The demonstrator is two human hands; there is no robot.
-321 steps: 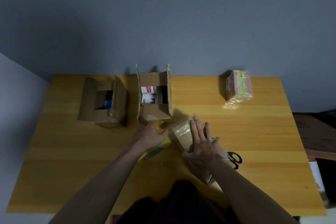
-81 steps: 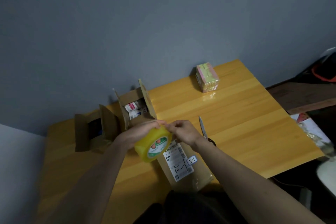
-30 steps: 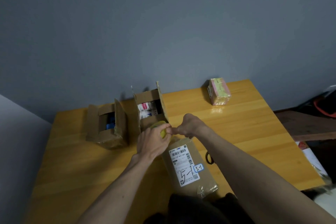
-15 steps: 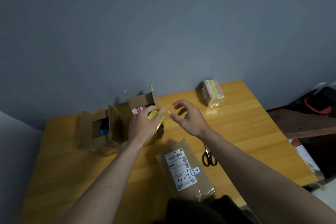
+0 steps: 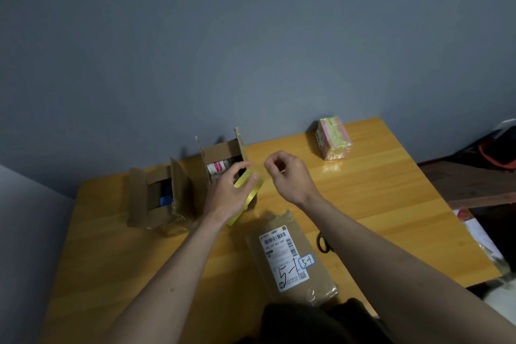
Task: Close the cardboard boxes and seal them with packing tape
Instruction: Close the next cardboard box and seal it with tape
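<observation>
At the left of the yellow wooden bench (image 5: 391,204) stands an open cardboard box (image 5: 156,201), flaps up, something blue inside. Just to its right is a second open box (image 5: 223,153) with a white-and-red packet showing inside.

The left hand (image 5: 229,195) is raised in front of that second box, forearm reaching up from the lower left. Its fingers and thumb curl round a yellow tape roll (image 5: 247,194), held on edge above the bench.

Just right of the roll, the right hand (image 5: 287,176) is lifted to the same height, wrist bent, its fingers (image 5: 272,165) curled inward with thumb and forefinger tips close together; whether they pinch the tape end I cannot tell.

Below the hands, at the near edge, lies a closed box (image 5: 290,257) with a shipping label on top. Scissors (image 5: 324,243) peek out from behind the right forearm. At the far right corner sits a pink-and-yellow packet (image 5: 333,138).
</observation>
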